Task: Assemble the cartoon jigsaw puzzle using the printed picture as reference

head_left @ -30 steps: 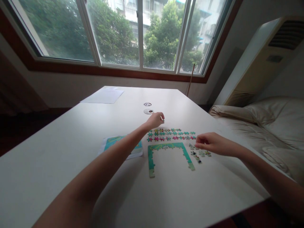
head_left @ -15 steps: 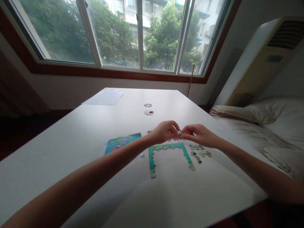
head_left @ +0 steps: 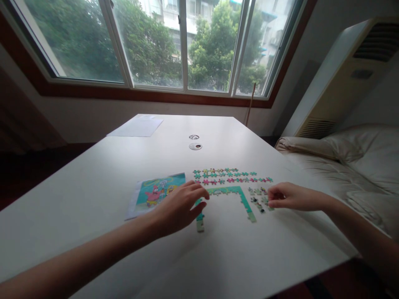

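Observation:
A partly joined teal puzzle frame (head_left: 233,192) lies on the white table (head_left: 93,174). My left hand (head_left: 179,207) rests over the frame's left strip, fingers stretched out and apart, nothing in them. My right hand (head_left: 288,196) lies to the right of the frame, fingers curled and pinched at a small cluster of loose pieces (head_left: 258,197); what they grip is too small to make out. Two rows of sorted loose pieces (head_left: 230,176) sit just beyond the frame. A cartoon reference picture (head_left: 156,194) lies left of my left hand.
A sheet of paper (head_left: 135,126) lies at the table's far left. Two round cable holes (head_left: 195,142) sit mid-table. A cushioned sofa (head_left: 352,166) stands at the right, an air conditioner unit (head_left: 339,79) behind it, and large windows (head_left: 174,45) beyond the table.
Both hands met above the sorted rows half a second ago. Since then they have parted and come nearer: the left onto the frame's left strip, the right to the loose pieces.

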Available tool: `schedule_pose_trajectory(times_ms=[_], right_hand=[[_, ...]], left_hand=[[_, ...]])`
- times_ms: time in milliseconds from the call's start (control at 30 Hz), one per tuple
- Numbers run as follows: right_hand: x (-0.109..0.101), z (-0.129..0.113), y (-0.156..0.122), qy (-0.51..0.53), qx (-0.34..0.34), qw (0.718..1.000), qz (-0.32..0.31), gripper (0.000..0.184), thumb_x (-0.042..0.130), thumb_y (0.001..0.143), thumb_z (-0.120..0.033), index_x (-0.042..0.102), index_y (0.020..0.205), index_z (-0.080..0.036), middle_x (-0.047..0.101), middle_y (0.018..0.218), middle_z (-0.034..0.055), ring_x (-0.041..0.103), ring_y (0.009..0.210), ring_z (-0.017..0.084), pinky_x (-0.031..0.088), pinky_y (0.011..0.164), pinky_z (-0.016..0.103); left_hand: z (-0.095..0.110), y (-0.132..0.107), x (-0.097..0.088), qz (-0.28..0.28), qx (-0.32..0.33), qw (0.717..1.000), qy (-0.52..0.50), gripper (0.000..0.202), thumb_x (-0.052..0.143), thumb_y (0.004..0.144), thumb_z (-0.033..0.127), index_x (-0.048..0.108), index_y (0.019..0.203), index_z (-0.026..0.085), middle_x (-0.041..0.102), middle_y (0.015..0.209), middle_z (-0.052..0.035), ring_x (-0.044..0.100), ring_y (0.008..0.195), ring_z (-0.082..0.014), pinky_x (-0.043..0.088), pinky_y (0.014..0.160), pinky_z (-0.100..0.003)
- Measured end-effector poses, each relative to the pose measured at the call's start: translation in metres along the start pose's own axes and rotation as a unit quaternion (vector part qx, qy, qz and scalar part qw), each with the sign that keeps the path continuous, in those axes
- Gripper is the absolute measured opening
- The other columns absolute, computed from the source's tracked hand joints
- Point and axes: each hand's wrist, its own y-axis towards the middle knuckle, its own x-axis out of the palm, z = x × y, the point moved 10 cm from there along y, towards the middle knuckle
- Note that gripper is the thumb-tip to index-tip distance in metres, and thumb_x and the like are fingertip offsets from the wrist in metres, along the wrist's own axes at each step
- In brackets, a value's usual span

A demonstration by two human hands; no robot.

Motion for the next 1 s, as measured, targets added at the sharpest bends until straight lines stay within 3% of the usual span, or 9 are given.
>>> schedule_pose_trajectory(times_ms=[133, 300, 467, 833, 1000], right_hand=[[0.002, 0.013, -0.009, -0.066, 0.041, 0.995, 0.061, 0.031, 0.051, 0.077, -0.045, 0.054, 0.065, -0.016, 0.052, 0.060, 0.0000, 0.044, 0.056, 0.012, 0.030, 0.052, 0.023], [0.000, 0.003, -0.012, -0.099, 0.037, 0.988, 0.109, 0.029, 0.054, 0.074, -0.047, 0.056, 0.072, -0.018, 0.055, 0.063, 0.0000, 0.048, 0.057, 0.013, 0.031, 0.053, 0.022], [0.006, -0.008, -0.003, -0.084, 0.020, 0.991, 0.103, 0.030, 0.061, 0.070, -0.043, 0.058, 0.089, -0.021, 0.053, 0.064, -0.0019, 0.048, 0.057, 0.012, 0.033, 0.054, 0.021], [0.015, -0.006, 0.001, -0.066, 0.025, 0.995, 0.069, 0.026, 0.062, 0.069, -0.042, 0.063, 0.083, -0.020, 0.051, 0.062, -0.0017, 0.045, 0.056, 0.011, 0.032, 0.052, 0.020], [0.000, -0.016, -0.001, -0.067, 0.010, 0.995, 0.070, 0.032, 0.059, 0.071, -0.048, 0.062, 0.083, -0.018, 0.050, 0.062, -0.0015, 0.044, 0.056, 0.011, 0.032, 0.052, 0.021]], left_hand=[[0.009, -0.029, 0.001, -0.004, 0.008, 1.000, 0.023, 0.013, 0.046, 0.084, 0.013, 0.058, 0.089, 0.018, 0.061, 0.090, -0.0057, 0.053, 0.086, -0.0188, 0.044, 0.077, -0.034], [0.019, -0.050, 0.007, 0.036, 0.018, 0.999, 0.030, 0.015, 0.045, 0.084, 0.012, 0.057, 0.091, 0.018, 0.061, 0.092, -0.0054, 0.052, 0.086, -0.0186, 0.045, 0.077, -0.034], [0.025, -0.055, 0.012, 0.055, 0.030, 0.996, 0.059, 0.017, 0.042, 0.085, 0.011, 0.057, 0.092, 0.018, 0.061, 0.093, -0.0058, 0.053, 0.085, -0.0181, 0.046, 0.075, -0.033], [0.024, -0.055, 0.017, 0.034, 0.039, 0.996, 0.069, 0.020, 0.041, 0.085, 0.011, 0.058, 0.093, 0.018, 0.062, 0.095, -0.0060, 0.053, 0.086, -0.0185, 0.045, 0.076, -0.033], [0.028, -0.056, 0.017, 0.035, 0.041, 0.995, 0.081, 0.020, 0.041, 0.087, 0.012, 0.059, 0.093, 0.018, 0.063, 0.093, -0.0057, 0.053, 0.086, -0.0181, 0.045, 0.076, -0.032]])
